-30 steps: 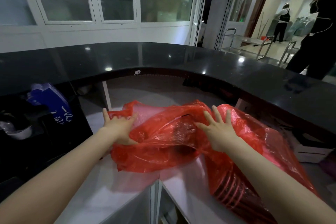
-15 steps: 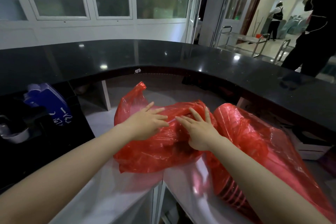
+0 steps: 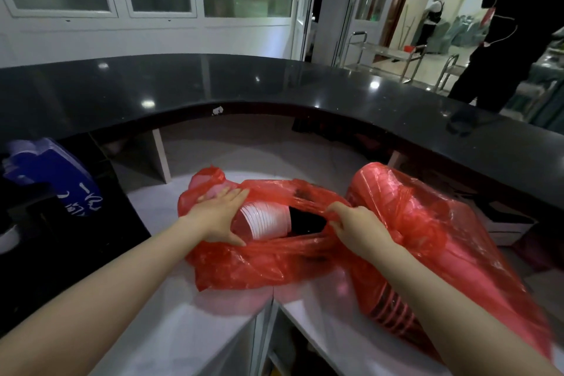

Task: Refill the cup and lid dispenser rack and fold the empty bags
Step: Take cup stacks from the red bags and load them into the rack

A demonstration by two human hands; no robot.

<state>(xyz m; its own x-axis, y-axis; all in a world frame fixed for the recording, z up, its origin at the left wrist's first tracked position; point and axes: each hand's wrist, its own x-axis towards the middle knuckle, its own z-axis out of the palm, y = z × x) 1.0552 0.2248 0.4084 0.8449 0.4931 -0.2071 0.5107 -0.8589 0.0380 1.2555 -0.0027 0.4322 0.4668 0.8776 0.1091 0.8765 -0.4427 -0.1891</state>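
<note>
A red plastic bag (image 3: 262,265) lies on the white lower counter (image 3: 171,327) with its mouth pulled open. Inside it shows a stack of white ribbed cups or lids (image 3: 265,220) lying on its side. My left hand (image 3: 218,217) reaches into the opening, fingers straight along the far side of the stack and thumb under its near side. My right hand (image 3: 355,223) grips the bag's edge and holds the mouth open to the right. A second red bag (image 3: 427,241) lies at the right, with more stacked ribbed items showing through its plastic.
A curved black countertop (image 3: 305,91) rises behind the white counter. A blue bag or container (image 3: 58,174) sits in a dark unit at the left. A white box (image 3: 506,226) sits at the right under the black top. Persons stand in the hall beyond.
Both hands lay flat on the closed bag before. Now the right hand has pulled the bag's mouth open, and the left hand has gone inside to the white stack.
</note>
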